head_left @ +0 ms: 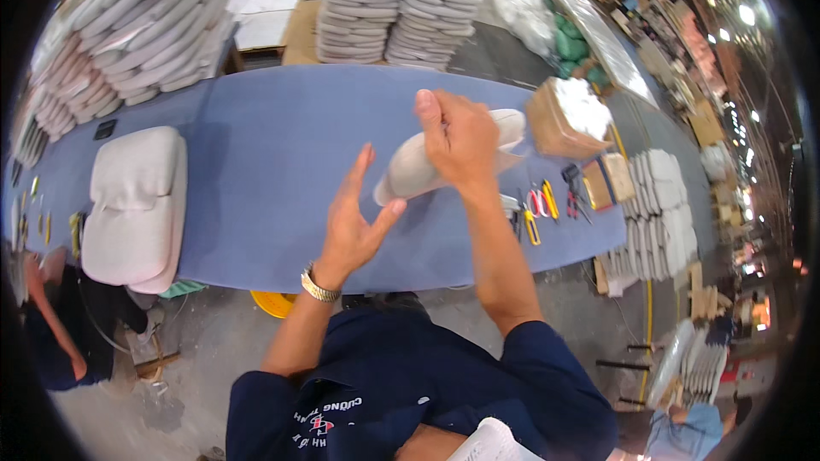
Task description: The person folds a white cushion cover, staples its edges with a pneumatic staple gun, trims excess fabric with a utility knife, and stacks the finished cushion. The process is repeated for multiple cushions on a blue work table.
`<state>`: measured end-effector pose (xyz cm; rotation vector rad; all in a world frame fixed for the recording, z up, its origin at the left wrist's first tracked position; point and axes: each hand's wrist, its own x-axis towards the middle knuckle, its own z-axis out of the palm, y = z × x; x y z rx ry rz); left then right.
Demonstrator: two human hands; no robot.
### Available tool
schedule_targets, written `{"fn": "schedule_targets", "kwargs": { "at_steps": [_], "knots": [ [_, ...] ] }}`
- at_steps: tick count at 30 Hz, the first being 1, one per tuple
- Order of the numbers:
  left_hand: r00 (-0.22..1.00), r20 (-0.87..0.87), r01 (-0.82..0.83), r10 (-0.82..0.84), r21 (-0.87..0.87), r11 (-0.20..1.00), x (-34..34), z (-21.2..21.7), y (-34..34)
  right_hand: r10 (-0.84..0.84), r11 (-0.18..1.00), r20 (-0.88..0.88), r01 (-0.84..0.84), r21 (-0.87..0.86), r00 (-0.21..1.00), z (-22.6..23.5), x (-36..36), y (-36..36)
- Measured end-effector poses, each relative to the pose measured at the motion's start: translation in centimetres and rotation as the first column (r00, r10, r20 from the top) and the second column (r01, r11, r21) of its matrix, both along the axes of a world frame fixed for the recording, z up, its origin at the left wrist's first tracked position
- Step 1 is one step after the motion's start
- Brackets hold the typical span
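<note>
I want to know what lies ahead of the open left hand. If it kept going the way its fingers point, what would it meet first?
Most likely the pale cushion piece held in the right hand. The left hand is open, fingers pointing up and slightly right toward its near end; depth is unclear, so it might pass just beside it.

cardboard box [559, 124]: brown, open, filled with white stuffing, right end of the blue table [256, 162] | small dark flat screen-like device [105, 129]: black rectangle, left part of that table, near stacked cushions
</note>
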<state>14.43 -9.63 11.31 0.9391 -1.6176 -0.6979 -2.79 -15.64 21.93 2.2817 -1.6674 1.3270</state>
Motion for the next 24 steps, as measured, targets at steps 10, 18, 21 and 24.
{"fn": "schedule_targets", "kwargs": {
  "at_steps": [10,18,21,24],
  "knots": [
    [0.996,0.051,0.081,-0.076,-0.106,0.991,-3.0,4.1,-3.0,0.200,0.977,0.471,-0.136,-0.165,0.859,1.0,-8.2,2.5],
    [0.994,-0.006,0.107,-0.108,-0.124,0.987,0.0,2.8,-2.7,0.073,0.923,0.658,-0.302,0.241,0.749,-4.8,-8.7,2.8],
    [0.980,0.168,0.103,-0.105,0.017,0.995,1.8,4.1,-2.4,0.036,0.847,0.759,-0.423,0.322,0.650,-5.5,-6.7,3.1],
    [0.869,0.492,-0.004,-0.062,0.131,0.991,2.6,7.0,-2.8,0.013,0.820,0.788,-0.457,0.343,0.616,-5.1,-4.3,3.1]
  ]
}}
